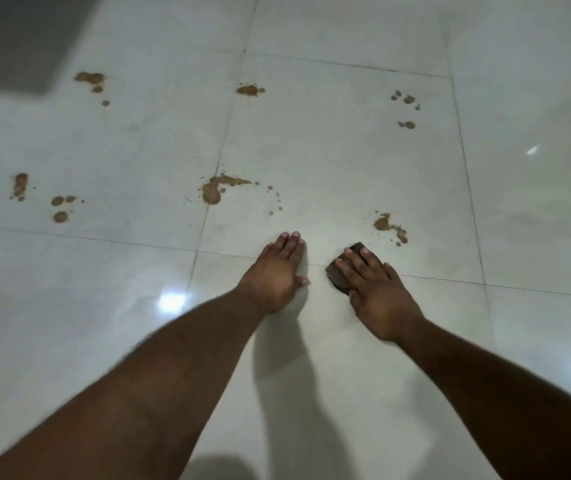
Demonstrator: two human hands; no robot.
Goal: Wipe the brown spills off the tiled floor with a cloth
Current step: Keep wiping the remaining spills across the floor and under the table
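Observation:
Brown spills dot the white tiled floor point(311, 150). The nearest spill point(388, 226) lies just beyond my right hand, and a larger one point(213, 190) sits ahead of my left hand. More spots lie at the far right point(406, 110), far middle point(250, 90), far left point(91, 81) and left point(59, 206). My right hand point(377, 289) presses flat on a small dark brown cloth point(339, 271) on the floor. My left hand point(275, 271) rests flat on the bare tile, fingers together, holding nothing.
A dark grey wall or object point(17, 39) fills the top left corner. Glossy tiles with light reflections spread to the right and toward me.

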